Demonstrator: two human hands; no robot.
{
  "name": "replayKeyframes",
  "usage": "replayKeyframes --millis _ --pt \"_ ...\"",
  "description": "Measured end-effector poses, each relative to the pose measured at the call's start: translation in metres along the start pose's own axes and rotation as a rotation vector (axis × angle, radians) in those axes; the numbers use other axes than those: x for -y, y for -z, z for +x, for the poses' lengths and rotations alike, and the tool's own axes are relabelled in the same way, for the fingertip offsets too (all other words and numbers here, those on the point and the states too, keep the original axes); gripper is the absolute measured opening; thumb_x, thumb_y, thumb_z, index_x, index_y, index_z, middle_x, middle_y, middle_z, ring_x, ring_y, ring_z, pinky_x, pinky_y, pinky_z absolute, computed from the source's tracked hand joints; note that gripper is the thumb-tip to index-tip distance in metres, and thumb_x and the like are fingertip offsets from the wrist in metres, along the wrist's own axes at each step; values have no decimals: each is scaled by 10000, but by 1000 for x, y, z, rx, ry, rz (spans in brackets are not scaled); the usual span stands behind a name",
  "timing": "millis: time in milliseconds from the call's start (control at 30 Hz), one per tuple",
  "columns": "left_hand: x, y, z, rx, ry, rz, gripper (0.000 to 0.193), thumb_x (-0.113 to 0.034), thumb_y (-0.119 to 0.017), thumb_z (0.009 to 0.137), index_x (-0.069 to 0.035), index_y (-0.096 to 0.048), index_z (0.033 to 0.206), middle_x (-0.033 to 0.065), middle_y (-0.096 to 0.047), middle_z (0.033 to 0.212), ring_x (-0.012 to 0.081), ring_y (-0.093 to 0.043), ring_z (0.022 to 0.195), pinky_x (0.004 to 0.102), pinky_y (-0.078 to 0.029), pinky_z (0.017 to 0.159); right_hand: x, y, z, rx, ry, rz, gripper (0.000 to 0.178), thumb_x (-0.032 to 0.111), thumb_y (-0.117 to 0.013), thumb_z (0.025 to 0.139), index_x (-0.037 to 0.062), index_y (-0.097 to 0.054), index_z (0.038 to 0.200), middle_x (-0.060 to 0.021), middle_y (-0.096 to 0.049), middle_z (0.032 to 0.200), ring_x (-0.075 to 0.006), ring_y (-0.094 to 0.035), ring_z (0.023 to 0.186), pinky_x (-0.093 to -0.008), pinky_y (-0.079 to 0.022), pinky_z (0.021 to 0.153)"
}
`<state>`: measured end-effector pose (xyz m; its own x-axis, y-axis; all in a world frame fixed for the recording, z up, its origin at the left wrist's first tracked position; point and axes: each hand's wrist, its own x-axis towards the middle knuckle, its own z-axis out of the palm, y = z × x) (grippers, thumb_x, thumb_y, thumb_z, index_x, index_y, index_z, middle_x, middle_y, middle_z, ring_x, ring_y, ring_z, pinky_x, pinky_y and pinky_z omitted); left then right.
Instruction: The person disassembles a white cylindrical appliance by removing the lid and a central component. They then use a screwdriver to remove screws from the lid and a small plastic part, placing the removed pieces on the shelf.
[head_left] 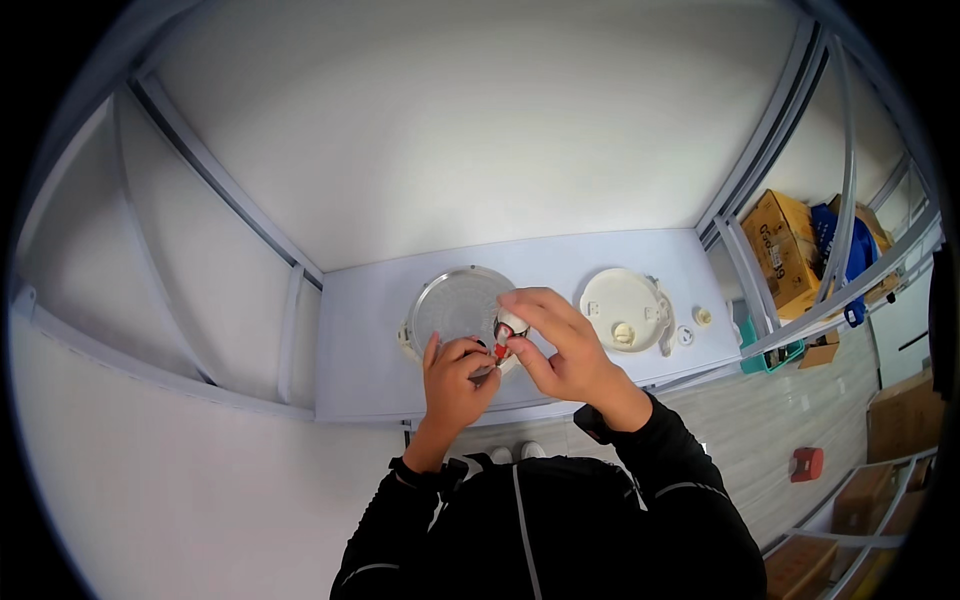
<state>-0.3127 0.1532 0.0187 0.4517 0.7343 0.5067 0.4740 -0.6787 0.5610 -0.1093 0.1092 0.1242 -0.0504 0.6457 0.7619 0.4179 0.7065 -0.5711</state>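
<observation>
Over the right side of a round vessel with a metal rim (pixel 424 305), my two hands come together. My right hand (pixel 570 350) curls its fingers and thumb round a small rounded white part (pixel 512 322) with dark and red on it. My left hand (pixel 458 388) is closed, its fingertips pinched at a small red piece (pixel 500 351) just below that part. Fingers cover much of both, so their exact kind is unclear. The vessel has a translucent grey inside and a cream outer edge showing at its left.
Right of the vessel lies a round cream lid (pixel 610 290) with fittings. A small white disc (pixel 685 336) and a cream cap (pixel 702 316) are beside it on the white table (pixel 365 385). Metal posts frame the table; cardboard boxes (pixel 780 250) and a red stool (pixel 806 464) stand to the right.
</observation>
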Motion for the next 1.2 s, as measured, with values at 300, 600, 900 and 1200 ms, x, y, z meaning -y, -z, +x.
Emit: replayKeyframes --millis 300,600,900,1200 --pt "2 -2 0 7 7 7 119 -171 -844 792 -147 -776 887 -7 -704 1041 243 -712 1115 629 -297 1227 -1 5 -1 92 58 -77 519 15 -730 925 2 -633 1435 -200 -667 1311 -304 -694 989 -359 -591 818" --pt "1 -2 -2 -15 15 24 131 -172 -850 787 -159 -770 890 -15 -689 1024 236 -709 1113 627 -290 1229 11 3 12 114 37 -21 420 47 -722 944 -20 -644 1352 -228 -687 1338 -349 -703 1106 -400 -561 941" --pt "0 -6 0 -43 3 70 159 -177 -856 759 -157 -736 861 -11 -683 1041 244 -697 1084 628 -296 1216 13 -9 5 -17 -203 433 360 134 -738 978 2 -683 1308 -200 -576 1538 -350 -707 1198 -433 -570 1020" --pt "2 -7 1 -34 -16 76 160 -169 -848 763 -163 -735 877 -10 -680 1052 245 -693 1083 637 -297 1208 7 9 7 174 -142 17 436 91 -803 913 19 -721 1336 -203 -646 1386 -339 -688 1170 -389 -582 923"
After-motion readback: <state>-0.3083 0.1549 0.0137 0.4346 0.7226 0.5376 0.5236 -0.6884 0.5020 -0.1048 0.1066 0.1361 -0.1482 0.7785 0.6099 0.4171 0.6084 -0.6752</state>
